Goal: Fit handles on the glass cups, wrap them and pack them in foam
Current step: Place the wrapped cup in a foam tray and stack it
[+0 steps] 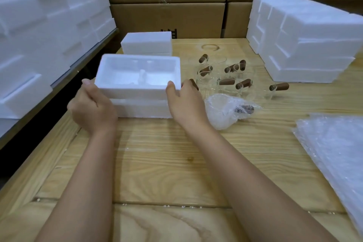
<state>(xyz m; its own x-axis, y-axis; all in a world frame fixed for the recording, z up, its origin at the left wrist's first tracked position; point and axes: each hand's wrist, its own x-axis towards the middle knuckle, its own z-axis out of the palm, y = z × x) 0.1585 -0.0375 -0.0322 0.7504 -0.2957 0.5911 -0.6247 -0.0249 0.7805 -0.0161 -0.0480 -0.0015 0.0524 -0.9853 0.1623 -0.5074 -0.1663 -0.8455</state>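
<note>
We note the open white foam tray [137, 89] above a foam block [141, 109]; handled glass cups [226, 81] cluster rightward, beside one bubble-wrapped cup [224, 112].

Both bare forearms reach forward side by side, wrists nearly straight. The left hand [92, 108] grips the near left corner of the foam tray [137, 91], thumb up on the rim and fingers curled below. The right hand [186, 104] pinches the near right corner, thumb on top, fingers wrapped round the side.
</note>
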